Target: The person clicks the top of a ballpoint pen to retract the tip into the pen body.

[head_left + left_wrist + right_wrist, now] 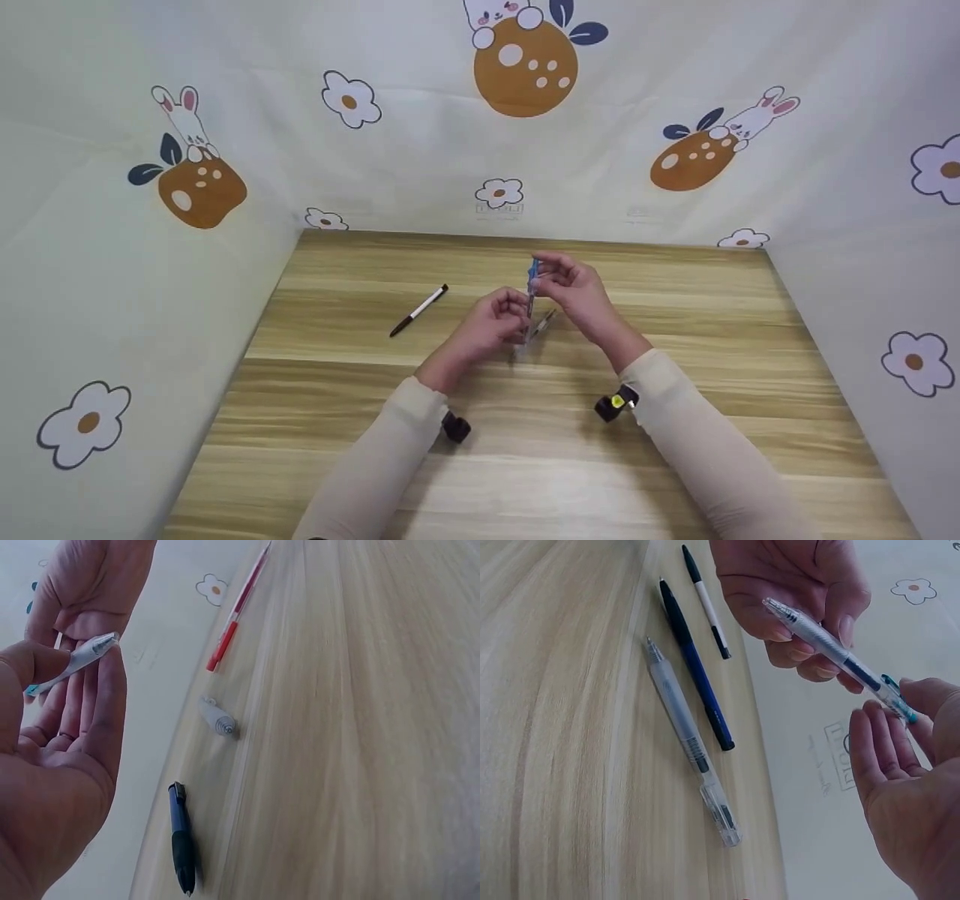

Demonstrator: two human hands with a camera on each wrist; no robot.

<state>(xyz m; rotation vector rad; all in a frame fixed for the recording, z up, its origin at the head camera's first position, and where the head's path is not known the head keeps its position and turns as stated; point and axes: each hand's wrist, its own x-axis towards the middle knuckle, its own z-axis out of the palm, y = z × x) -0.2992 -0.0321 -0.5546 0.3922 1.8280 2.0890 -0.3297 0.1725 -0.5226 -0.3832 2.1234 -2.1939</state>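
Observation:
A clear pen with a white-looking grip and teal clip end (836, 652) is held up between my two hands. My left hand (495, 326) pinches its barrel between thumb and fingers, close to the pointed end. Higher up in the head view, my right hand (577, 292) pinches the teal end with thumb and fingertips. The tip (105, 643) shows past the left thumb in the left wrist view. Below the hands, another clear pen (682, 720) lies on the wooden table (697, 322), partly hidden in the head view.
A white pen with dark ends (418, 310) lies left of the hands. In the right wrist view a blue-and-black pen (697, 675) lies beside the clear one. A red pen (231, 634) appears in the left wrist view. A patterned curtain (420, 165) stands around the table.

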